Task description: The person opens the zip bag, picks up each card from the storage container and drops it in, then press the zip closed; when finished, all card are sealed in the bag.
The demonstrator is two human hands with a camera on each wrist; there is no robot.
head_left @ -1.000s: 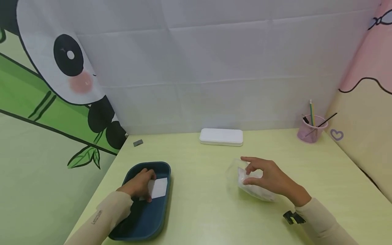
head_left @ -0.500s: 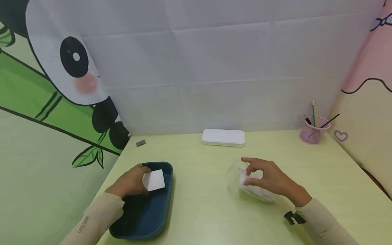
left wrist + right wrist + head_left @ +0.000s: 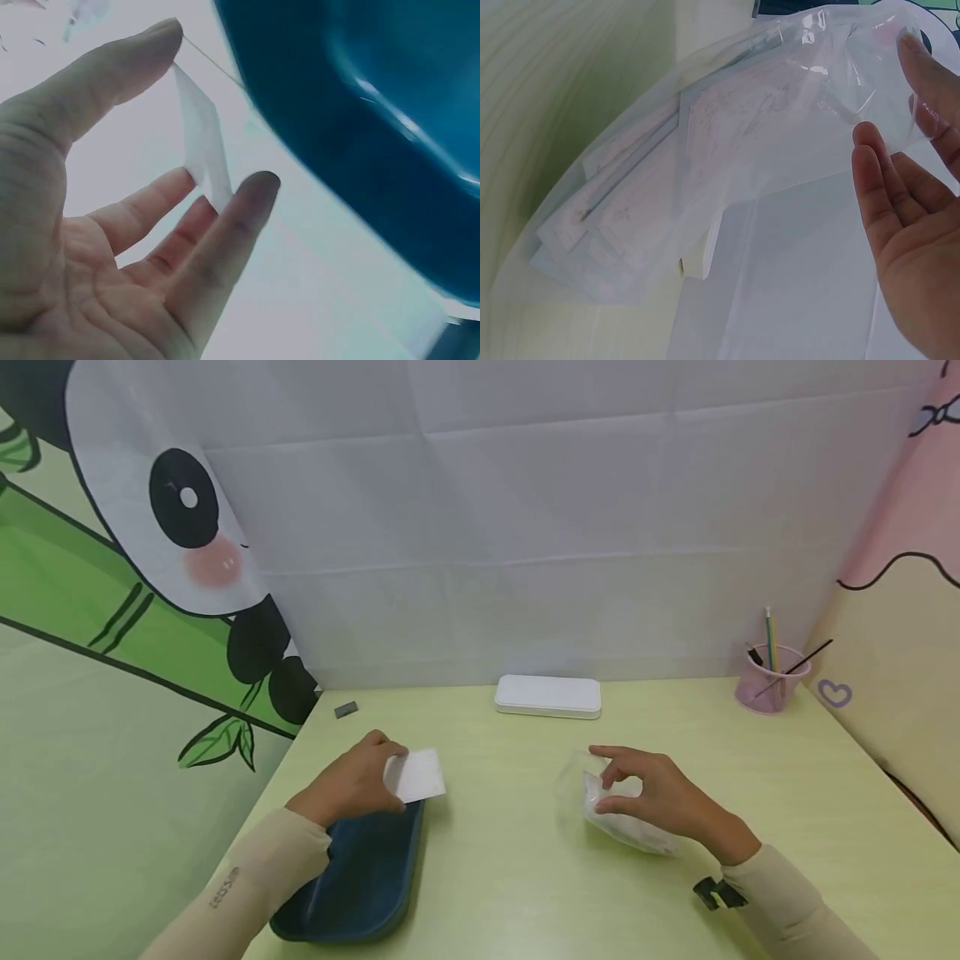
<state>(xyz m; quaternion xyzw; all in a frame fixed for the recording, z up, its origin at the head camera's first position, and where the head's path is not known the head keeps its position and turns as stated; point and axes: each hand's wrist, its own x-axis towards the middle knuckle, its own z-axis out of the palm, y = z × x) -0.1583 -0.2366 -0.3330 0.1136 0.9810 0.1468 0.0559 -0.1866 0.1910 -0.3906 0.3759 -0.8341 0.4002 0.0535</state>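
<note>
Between the thumb and fingertips of my left hand [image 3: 352,781] is a small white square card [image 3: 417,775], raised over the far end of a dark blue tray [image 3: 375,868]. The left wrist view shows that card [image 3: 201,127] nearly edge-on, thumb at one edge and fingertips at the other. My right hand [image 3: 660,793] holds a clear plastic bag [image 3: 633,831] near its mouth, thumb and fingers curved around it. Several flat whitish pieces [image 3: 645,187] lie stacked inside the bag, as the right wrist view shows. The bag slants down to the table.
A white flat case [image 3: 547,695] lies at the back of the pale yellow table [image 3: 495,877]. A pink cup [image 3: 772,681] with pencils stands at the back right. Near the back left edge is a small grey block [image 3: 346,710]. A white cloth [image 3: 480,527] hangs behind.
The left hand has lifted the white card out of the blue tray, moving up and to the right with it. The right hand and bag have stayed in place.
</note>
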